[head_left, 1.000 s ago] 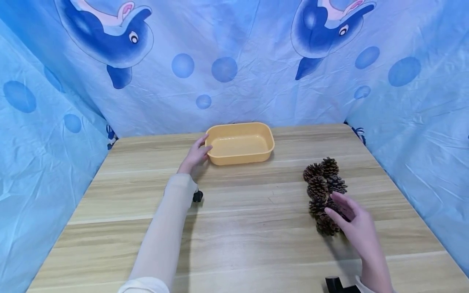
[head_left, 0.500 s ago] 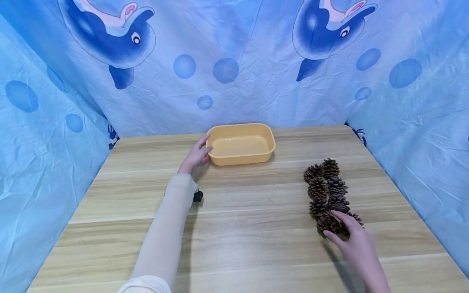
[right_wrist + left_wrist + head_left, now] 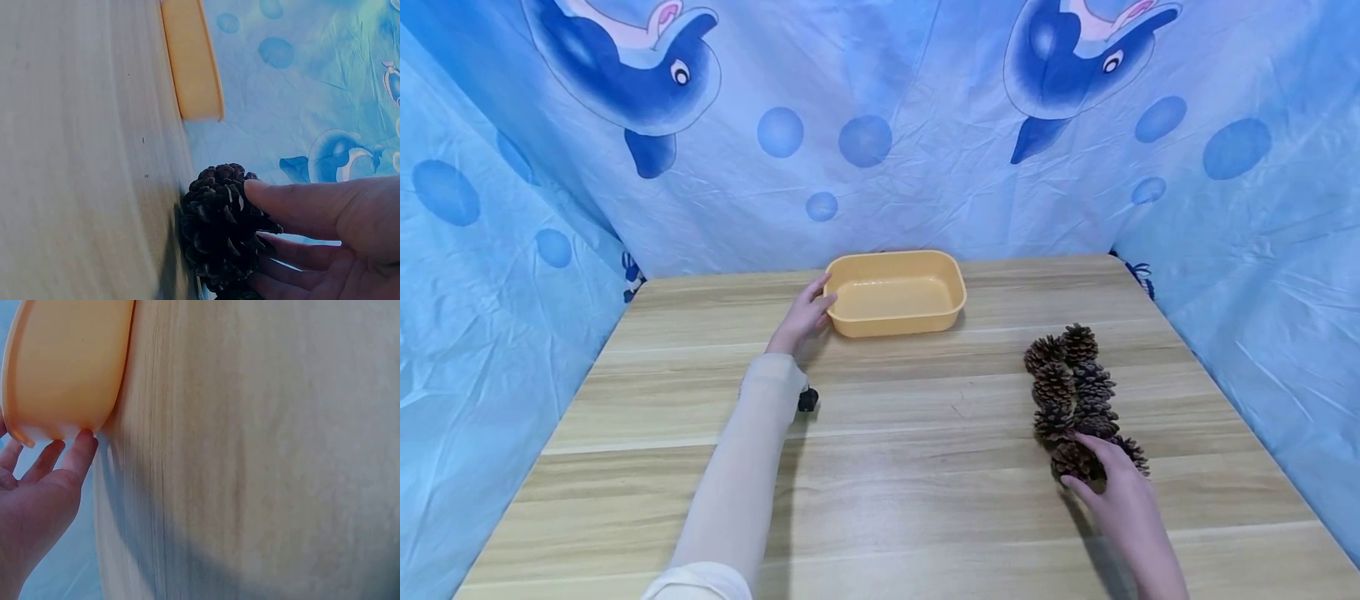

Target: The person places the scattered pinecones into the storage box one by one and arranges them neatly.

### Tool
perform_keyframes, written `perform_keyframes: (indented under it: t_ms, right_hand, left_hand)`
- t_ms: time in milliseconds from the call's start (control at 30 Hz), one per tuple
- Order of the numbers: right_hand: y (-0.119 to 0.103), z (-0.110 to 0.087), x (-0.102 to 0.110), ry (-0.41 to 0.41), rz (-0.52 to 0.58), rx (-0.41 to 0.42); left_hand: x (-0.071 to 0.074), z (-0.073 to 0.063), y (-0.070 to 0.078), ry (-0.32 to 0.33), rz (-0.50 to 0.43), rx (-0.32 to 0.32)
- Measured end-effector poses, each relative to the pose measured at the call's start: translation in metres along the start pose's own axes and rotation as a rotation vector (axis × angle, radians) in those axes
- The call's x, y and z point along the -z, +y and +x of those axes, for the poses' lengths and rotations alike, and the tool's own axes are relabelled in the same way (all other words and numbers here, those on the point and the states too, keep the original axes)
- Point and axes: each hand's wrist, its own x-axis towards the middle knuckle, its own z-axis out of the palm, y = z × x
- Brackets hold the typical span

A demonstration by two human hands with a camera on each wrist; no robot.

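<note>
At the left end of a yellow plastic basin [image 3: 895, 327], my left hand [image 3: 803, 317] has its fingers spread against the end wall. In the left wrist view, several fairly straight fingertips touch the outside of the basin [image 3: 69, 369] close to the table. My right hand [image 3: 1123, 500] reaches over the near end of a cluster of pine cones [image 3: 1092, 383]. Its thumb and fingers curve round a near pine cone [image 3: 1072, 460]. In the right wrist view, the thumb tip touches this pine cone [image 3: 222, 219] at the top, while the other fingers are partly hidden behind it.
A wood-grain table [image 3: 910, 500] lies under everything. Blue curtains [image 3: 940, 200] with printed dolphins stand behind the table and along both sides. A small black device [image 3: 807, 400] shows beneath my left sleeve [image 3: 737, 475].
My right hand has come down and toward me, from above the middle of the cluster to a pine cone at its near end. The left hand stays at the basin.
</note>
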Motion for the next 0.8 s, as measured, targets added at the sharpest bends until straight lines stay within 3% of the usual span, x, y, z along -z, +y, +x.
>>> perform_keyframes:
  t_ms: [100, 300, 667, 800]
  right_hand:
    - [0.001, 0.000, -0.001, 0.000, -0.004, -0.014]
    - [0.002, 0.001, -0.003, -0.001, -0.030, -0.040]
    - [0.000, -0.001, -0.001, -0.008, -0.025, -0.089]
    - [-0.003, -0.002, 0.002, -0.032, -0.011, -0.133]
  left_hand:
    - [0.001, 0.007, -0.008, 0.019, 0.014, -0.014]
    - [0.000, 0.011, -0.010, 0.037, 0.021, -0.011]
    - [-0.001, 0.002, -0.011, 0.005, -0.065, -0.016]
    - [0.002, -0.003, -0.013, 0.000, -0.056, -0.019]
